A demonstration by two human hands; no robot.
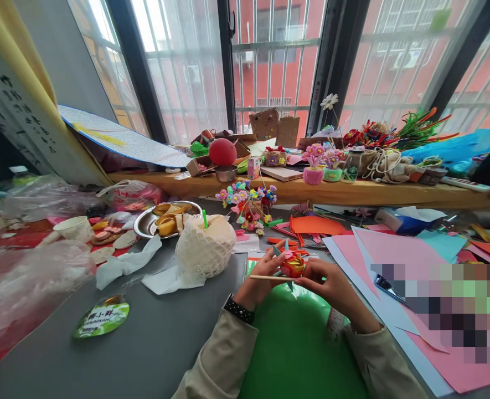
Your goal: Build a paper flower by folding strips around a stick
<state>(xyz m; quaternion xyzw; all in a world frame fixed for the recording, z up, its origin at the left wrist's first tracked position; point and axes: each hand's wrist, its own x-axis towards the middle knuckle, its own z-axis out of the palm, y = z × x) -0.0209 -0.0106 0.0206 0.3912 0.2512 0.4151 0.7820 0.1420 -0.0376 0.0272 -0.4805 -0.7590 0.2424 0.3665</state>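
Observation:
Between my hands is a small red and gold craft flower (293,266) with pointed teal pieces around it. My left hand (262,277) is closed around the flower's left side. A thin wooden stick (265,277) lies across that hand and runs rightward under the flower. My right hand (326,279) pinches at the flower's lower right, near the stick's end; its exact grip point is hidden. Below both hands spreads a smooth, shiny green surface (298,349). Orange and red paper strips (297,235) lie just beyond the fingers.
A coconut in white foam netting (205,249) and a metal bowl of peels (143,224) stand left. Pink paper sheets (394,255) and a partly blurred phone (388,285) lie right. Behind are bead-like flowers (248,202) and a crowded wooden sill (203,185). Plastic bags (53,277) heap far left.

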